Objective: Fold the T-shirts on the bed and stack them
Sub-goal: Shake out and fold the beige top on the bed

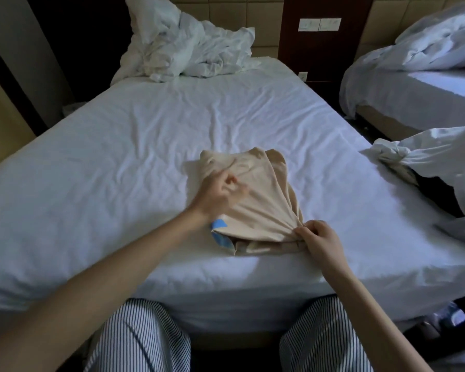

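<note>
one blue patch (219, 224) mostly under beige t-shirt (263, 200)

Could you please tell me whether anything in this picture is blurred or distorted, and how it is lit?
Head view: the left hand is smeared by motion blur, while the right hand pinching the beige T-shirt is sharp; the bed edges bow from the wide-angle lens; light is dim and bluish.

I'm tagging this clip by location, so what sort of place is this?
Probably a hotel room: two white-sheeted beds side by side, the near bed and the second bed, a padded headboard behind, and a switch panel between them.
</note>
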`<state>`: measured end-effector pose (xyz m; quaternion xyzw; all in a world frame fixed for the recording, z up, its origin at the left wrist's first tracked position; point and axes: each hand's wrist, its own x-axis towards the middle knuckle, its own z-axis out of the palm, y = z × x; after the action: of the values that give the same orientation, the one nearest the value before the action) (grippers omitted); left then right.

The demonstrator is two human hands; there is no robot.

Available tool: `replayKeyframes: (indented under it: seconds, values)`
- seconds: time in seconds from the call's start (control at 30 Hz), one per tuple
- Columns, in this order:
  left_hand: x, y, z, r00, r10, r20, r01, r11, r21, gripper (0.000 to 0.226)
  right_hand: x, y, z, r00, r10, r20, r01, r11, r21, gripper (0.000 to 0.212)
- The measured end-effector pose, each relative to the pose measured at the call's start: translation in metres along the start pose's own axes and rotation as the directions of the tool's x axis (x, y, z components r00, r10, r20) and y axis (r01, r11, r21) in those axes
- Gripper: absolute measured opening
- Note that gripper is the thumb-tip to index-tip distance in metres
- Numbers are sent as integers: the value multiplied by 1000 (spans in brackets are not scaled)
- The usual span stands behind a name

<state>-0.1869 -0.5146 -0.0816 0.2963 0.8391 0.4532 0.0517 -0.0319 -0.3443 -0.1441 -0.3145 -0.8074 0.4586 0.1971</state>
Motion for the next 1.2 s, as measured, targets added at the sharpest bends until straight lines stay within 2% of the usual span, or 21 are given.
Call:
replayKeyframes:
  seconds: [0.07,0.1,0.13,0.17,0.27,0.4,0.43,0.5,0.57,0.63,0.73,0.87,0.93,1.0,1.03,1.07,1.13,1.2]
  values:
    - [-45,-10,4,995,18,103,-53,937,346,71,-1,-1,0,1000,1,1,-1,1000,25,27]
    - [-63,-14,7,992,-10,125,-52,872,487,78,-2,-2,0,1000,1,6,-1,999,46,28]
    - [-75,-20,10,993,-35,116,-37,826,563,78,-2,-3,-1,1000,6,12,-7,998,64,28]
    - [-81,-24,12,995,-36,89,-21,821,571,73,-3,-4,-1,1000,15,20,-16,997,77,29]
    - [-84,-28,11,999,38,10,-39,895,445,51,-3,-8,-3,998,48,39,-53,990,131,31]
    - [-85,-31,-1,991,109,77,-130,918,374,37,-5,-13,-9,994,71,88,-87,977,197,32]
    - [-86,-30,-2,991,125,43,-132,928,349,35,-6,-15,-10,992,77,97,-97,971,220,31]
    - [-86,-23,-4,983,127,-135,-92,967,238,31,-6,-22,-12,992,80,102,-105,959,264,31]
    - [-84,-11,-6,948,26,-316,-8,998,59,33,-7,-30,-16,993,64,101,-92,949,300,30]
    - [-86,-11,-5,933,7,-359,6,999,34,42,-8,-32,-21,992,42,115,-76,949,306,28]
    - [-98,-32,2,982,55,-182,-4,962,273,51,-14,-18,-21,992,28,123,-43,992,119,23]
    - [-115,-41,1,994,23,107,-77,837,541,90,-22,-7,-16,982,-69,174,87,991,-102,20]
    - [-110,-33,-9,967,-81,241,-79,805,588,77,-18,-12,-19,972,-53,227,86,986,-140,20]
    - [-95,-27,-23,911,-198,362,-22,853,522,73,-12,-19,-22,962,-20,271,48,994,-98,18]
    - [-86,-24,-31,890,-237,389,49,900,434,74,-7,-24,-23,964,-22,266,39,997,-59,17]
    - [-77,-20,-37,888,-257,382,139,941,309,71,-2,-29,-23,969,-35,244,41,999,-18,17]
    - [-58,-16,-45,906,-290,307,281,957,74,43,10,-43,-20,980,-67,188,58,997,49,18]
    - [-30,-18,-45,927,-320,193,326,945,1,15,27,-57,-14,984,-95,153,85,994,70,17]
